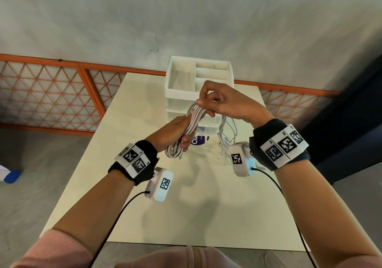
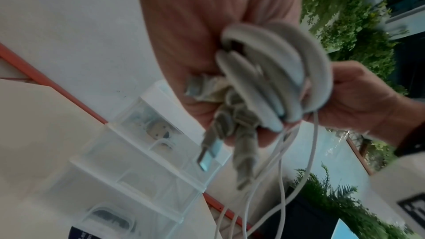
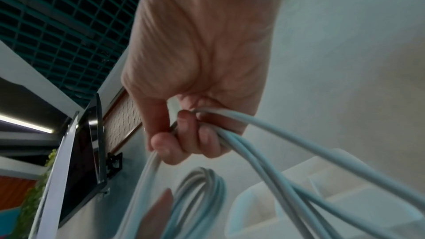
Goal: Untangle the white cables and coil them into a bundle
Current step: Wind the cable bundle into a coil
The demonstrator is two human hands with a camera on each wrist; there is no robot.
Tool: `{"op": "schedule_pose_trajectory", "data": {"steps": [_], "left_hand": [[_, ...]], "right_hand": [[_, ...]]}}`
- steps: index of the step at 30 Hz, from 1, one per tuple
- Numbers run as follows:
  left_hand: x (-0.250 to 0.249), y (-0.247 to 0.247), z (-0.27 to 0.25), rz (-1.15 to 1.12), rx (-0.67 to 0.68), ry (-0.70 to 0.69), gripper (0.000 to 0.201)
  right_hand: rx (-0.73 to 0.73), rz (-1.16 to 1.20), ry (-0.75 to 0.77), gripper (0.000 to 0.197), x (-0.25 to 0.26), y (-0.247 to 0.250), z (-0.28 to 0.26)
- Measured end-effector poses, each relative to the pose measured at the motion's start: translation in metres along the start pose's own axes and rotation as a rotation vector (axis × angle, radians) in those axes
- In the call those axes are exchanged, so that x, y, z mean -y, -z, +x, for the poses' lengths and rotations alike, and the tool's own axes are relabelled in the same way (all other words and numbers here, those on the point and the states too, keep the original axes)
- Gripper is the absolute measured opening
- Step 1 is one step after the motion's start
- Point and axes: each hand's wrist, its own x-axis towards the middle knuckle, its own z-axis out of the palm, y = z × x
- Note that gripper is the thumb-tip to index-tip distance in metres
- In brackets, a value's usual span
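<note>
Above the cream table [image 1: 186, 205], my left hand [image 1: 184, 135] grips a long coil of white cables [image 1: 189, 130], with its fingers wrapped round the coil's middle. My right hand [image 1: 203, 104] pinches the strands at the coil's top end. Loose white strands [image 1: 224, 135] hang from it down to the table on the right. In the left wrist view the coil's loops [image 2: 276, 72] bulge from my left hand [image 2: 195, 46], and USB plugs [image 2: 208, 154] stick out below. The right wrist view shows my right hand [image 3: 184, 144] curled round several strands [image 3: 264, 152], with the coil [image 3: 200, 188] below it.
A white divided tray [image 1: 177, 91] sits on a clear drawer unit [image 1: 175, 112] at the table's far edge, right behind my hands. A purple label [image 1: 198, 140] shows on the lowest drawer. An orange lattice railing [image 1: 51, 98] runs behind the table.
</note>
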Motion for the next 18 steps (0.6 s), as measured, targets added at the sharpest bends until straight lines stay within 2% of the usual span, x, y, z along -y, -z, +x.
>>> {"op": "schedule_pose_trajectory", "data": {"steps": [3,6,8,12,16,18], "left_hand": [[-0.002,-0.003,0.002,-0.124,0.036,0.059,0.069],[-0.005,-0.009,0.0,-0.113,0.067,0.065,0.075],[-0.006,-0.015,-0.002,-0.006,0.082,0.041,0.069],[-0.007,-0.022,-0.006,0.204,0.035,-0.005,0.039],[-0.01,-0.015,-0.007,0.213,-0.022,-0.02,0.035],[-0.013,-0.009,-0.007,0.193,-0.033,-0.049,0.035]], "right_hand": [[-0.023,0.032,-0.036,0.02,0.003,-0.001,0.001],[-0.071,0.11,-0.096,0.024,0.0,-0.002,0.006],[-0.086,0.15,-0.122,0.028,-0.002,-0.001,0.008],[-0.161,0.137,-0.155,0.032,-0.007,-0.003,0.013],[-0.263,-0.086,-0.149,0.018,-0.017,-0.003,0.015],[-0.313,-0.141,-0.156,0.02,-0.023,0.0,0.015]]}}
